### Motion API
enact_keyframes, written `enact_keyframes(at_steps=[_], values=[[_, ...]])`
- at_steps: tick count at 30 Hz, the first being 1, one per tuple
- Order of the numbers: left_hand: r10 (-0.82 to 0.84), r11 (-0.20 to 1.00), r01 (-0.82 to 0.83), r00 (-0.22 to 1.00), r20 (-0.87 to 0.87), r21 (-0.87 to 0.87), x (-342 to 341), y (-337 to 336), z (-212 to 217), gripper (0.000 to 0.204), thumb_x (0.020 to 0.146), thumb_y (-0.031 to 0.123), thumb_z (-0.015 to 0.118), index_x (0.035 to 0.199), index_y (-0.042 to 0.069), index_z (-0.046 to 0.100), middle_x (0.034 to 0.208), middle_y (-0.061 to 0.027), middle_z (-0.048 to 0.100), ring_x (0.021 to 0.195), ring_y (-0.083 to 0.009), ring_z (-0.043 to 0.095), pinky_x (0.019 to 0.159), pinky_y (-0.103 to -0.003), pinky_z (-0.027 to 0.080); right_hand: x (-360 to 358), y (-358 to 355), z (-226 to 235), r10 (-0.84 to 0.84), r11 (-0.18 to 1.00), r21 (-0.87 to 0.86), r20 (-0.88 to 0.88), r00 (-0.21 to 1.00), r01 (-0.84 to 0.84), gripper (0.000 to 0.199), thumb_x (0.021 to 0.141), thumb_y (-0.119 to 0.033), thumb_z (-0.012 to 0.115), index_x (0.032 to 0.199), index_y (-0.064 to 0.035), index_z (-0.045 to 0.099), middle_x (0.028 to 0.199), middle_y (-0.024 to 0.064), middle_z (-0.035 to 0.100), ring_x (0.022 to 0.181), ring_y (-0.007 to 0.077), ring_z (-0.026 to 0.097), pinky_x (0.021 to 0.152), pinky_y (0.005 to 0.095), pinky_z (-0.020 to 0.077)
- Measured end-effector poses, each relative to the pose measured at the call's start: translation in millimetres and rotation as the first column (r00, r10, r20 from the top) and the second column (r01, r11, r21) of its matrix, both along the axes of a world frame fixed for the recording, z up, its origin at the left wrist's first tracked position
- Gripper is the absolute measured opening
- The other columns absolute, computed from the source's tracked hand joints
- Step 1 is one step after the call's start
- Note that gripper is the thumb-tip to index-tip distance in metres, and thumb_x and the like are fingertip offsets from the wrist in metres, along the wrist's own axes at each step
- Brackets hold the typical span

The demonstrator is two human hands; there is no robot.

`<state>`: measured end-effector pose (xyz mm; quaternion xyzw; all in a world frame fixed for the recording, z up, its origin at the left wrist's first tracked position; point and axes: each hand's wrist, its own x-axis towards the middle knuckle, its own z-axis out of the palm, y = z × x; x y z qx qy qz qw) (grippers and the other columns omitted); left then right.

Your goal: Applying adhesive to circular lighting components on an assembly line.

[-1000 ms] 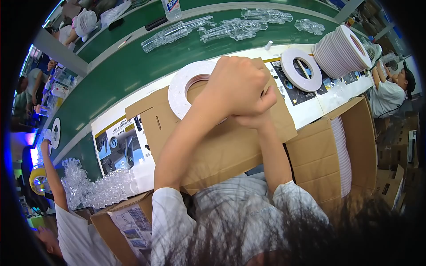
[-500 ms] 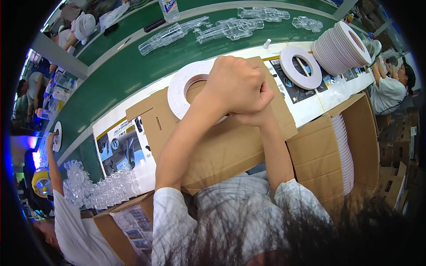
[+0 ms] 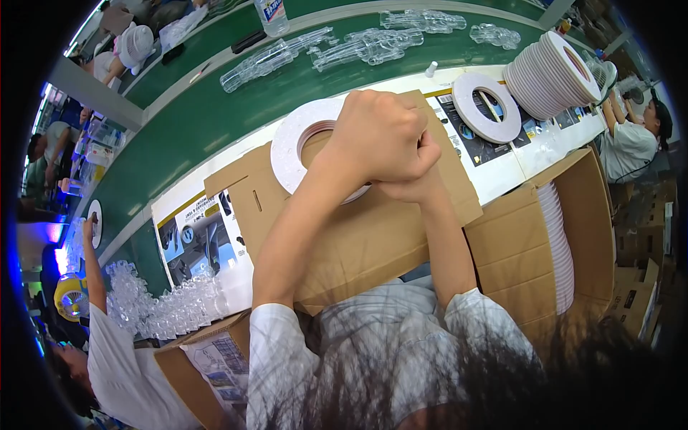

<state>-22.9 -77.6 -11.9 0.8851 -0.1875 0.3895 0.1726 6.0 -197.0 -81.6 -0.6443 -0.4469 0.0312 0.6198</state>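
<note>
My left hand (image 3: 383,135) is closed in a fist over the cardboard, thumb folded on the right. What it holds, if anything, is hidden. Tucked against its underside is my right hand (image 3: 414,188), its fingers out of sight behind the left. Beneath both hands lies a small stack of white flat rings (image 3: 288,154) with brownish inner edges, partly covered by my left hand and forearm. The rings rest on a brown cardboard sheet or flattened box (image 3: 373,251), which has a slot near its left side.
Right of my hands lie another white ring (image 3: 466,107) and a thick ring stack (image 3: 541,79). An open carton (image 3: 509,251) holds more rings. Clear plastic parts (image 3: 369,50) lie across the green bench (image 3: 186,129); clear pieces (image 3: 179,304) sit left. A co-worker's arm (image 3: 94,272) reaches in.
My hands stay pressed together in nearly the same place. At the far left, the co-worker's hand has shifted slightly at a white disc.
</note>
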Motion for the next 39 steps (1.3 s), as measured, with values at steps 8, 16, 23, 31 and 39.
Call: enact_keyframes(at_steps=[8, 16, 23, 31, 39], values=[[0.051, 0.989, -0.099, 0.927, -0.372, -0.110, -26.6, 47.2, 37.9, 0.046, 0.079, 0.032, 0.070, 0.115, 0.005, 0.062, 0.103, -0.0186, 0.064, 0.093, -0.0339, 0.063, 0.082, -0.041, 0.051, -8.0, -16.5, -4.5, -0.090, 0.971, 0.162, -0.432, 0.897, 0.175, 0.026, 0.075, -0.015, 0.078, 0.091, -0.0043, 0.061, 0.079, 0.0026, 0.064, 0.066, 0.0133, 0.062, 0.058, 0.0269, 0.0504], [0.442, 0.890, -0.187, 0.576, -0.687, 0.416, 18.4, 83.1, 1.2, 0.053, 0.074, 0.029, 0.077, 0.121, 0.006, 0.063, 0.116, -0.0180, 0.064, 0.106, -0.0337, 0.062, 0.091, -0.042, 0.050, 2.3, -23.2, -9.0, -0.015, 0.869, 0.341, -0.707, 0.707, 0.359, 0.029, 0.084, -0.026, 0.068, 0.089, 0.0023, 0.063, 0.063, 0.0065, 0.059, 0.035, 0.0093, 0.044, 0.030, 0.0219, 0.0326], [0.574, 0.727, 0.057, 0.496, -0.651, 0.685, 38.4, 104.2, -6.7, 0.033, 0.072, 0.030, 0.079, 0.093, 0.008, 0.069, 0.098, -0.0121, 0.069, 0.100, -0.0314, 0.064, 0.086, -0.044, 0.051, -5.5, -7.1, -23.5, 0.044, 0.844, 0.345, -0.807, 0.589, 0.410, 0.025, 0.084, -0.021, 0.069, 0.094, 0.0000, 0.063, 0.068, 0.0063, 0.060, 0.039, 0.0096, 0.046, 0.032, 0.0217, 0.0336], [0.783, 0.570, -0.128, 0.385, -0.489, 0.812, -19.6, 215.9, 50.5, 0.035, 0.068, 0.037, 0.081, 0.084, 0.006, 0.074, 0.093, -0.0145, 0.072, 0.092, -0.0328, 0.069, 0.081, -0.044, 0.055, 3.3, -28.3, -55.6, 0.072, 0.832, 0.337, -0.854, 0.516, 0.442, 0.029, 0.085, -0.025, 0.068, 0.099, -0.0013, 0.060, 0.076, 0.0065, 0.061, 0.042, 0.0098, 0.047, 0.032, 0.0216, 0.0330], [0.957, 0.246, -0.380, -0.054, -0.287, 0.892, -139.1, 466.9, 5.0, 0.044, 0.065, 0.040, 0.082, 0.102, 0.016, 0.073, 0.107, -0.0114, 0.071, 0.105, -0.0292, 0.066, 0.104, -0.054, 0.037, 2.4, -37.5, -89.3, 0.162, 0.836, 0.319, -0.921, 0.355, 0.446, 0.039, 0.090, -0.036, 0.060, 0.102, 0.0012, 0.061, 0.073, 0.0079, 0.061, 0.040, 0.0093, 0.044, 0.036, 0.0201, 0.0311]])
